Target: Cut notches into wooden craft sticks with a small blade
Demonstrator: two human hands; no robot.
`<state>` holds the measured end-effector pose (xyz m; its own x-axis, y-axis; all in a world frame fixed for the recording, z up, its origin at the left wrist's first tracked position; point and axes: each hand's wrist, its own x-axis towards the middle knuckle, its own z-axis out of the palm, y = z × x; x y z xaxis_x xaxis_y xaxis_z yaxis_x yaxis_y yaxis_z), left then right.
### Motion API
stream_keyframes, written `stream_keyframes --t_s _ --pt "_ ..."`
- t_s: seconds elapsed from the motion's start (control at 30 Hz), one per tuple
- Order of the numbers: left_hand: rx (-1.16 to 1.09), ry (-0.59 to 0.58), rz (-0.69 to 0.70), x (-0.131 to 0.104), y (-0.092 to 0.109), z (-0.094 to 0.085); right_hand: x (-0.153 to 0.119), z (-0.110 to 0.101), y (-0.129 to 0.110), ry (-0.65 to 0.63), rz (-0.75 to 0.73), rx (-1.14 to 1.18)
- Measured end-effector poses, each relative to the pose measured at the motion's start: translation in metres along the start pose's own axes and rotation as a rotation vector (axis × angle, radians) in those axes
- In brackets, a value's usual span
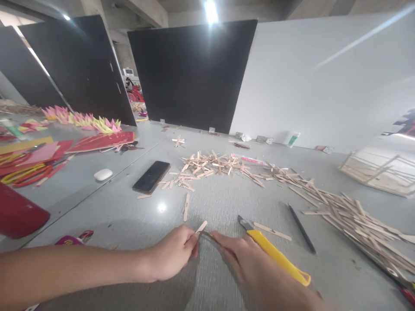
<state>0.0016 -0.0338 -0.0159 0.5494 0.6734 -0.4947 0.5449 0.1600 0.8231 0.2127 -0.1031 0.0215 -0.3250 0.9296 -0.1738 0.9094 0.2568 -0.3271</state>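
Note:
My left hand is closed, pinching a short wooden craft stick whose rounded end sticks up past the fingers. My right hand is closed on a thin, dark, narrow tool, its tip at the stick. Fingers hide most of that tool, so its kind is unclear. Right beside my right hand a yellow utility knife lies on the table with its blade end pointing away. Another craft stick is just beyond the knife, and a single stick lies ahead of my left hand.
Cut stick pieces are heaped mid-table near a black phone. Long sticks pile up at right, past a black pen. A white earbud case, scissors and a red object are at left. Panels stand behind.

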Motion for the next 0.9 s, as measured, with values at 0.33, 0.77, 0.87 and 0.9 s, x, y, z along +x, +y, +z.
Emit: stream_keyframes --t_s 0.33,0.77,0.87,0.9 --pt "0.018 -0.030 -0.024 -0.004 -0.002 -0.005 0.045 -0.059 -0.023 -0.198 -0.043 -0.283" --pt "0.031 0.011 0.005 -0.002 0.004 -0.001 0.000 0.022 -0.014 -0.227 0.128 -0.201" --pt "0.022 0.002 -0.041 -0.002 0.002 -0.002 0.010 -0.001 -0.014 -0.164 0.079 -0.152" --pt "0.019 -0.002 -0.061 -0.002 0.001 -0.003 0.015 -0.014 -0.014 -0.144 0.054 -0.124"
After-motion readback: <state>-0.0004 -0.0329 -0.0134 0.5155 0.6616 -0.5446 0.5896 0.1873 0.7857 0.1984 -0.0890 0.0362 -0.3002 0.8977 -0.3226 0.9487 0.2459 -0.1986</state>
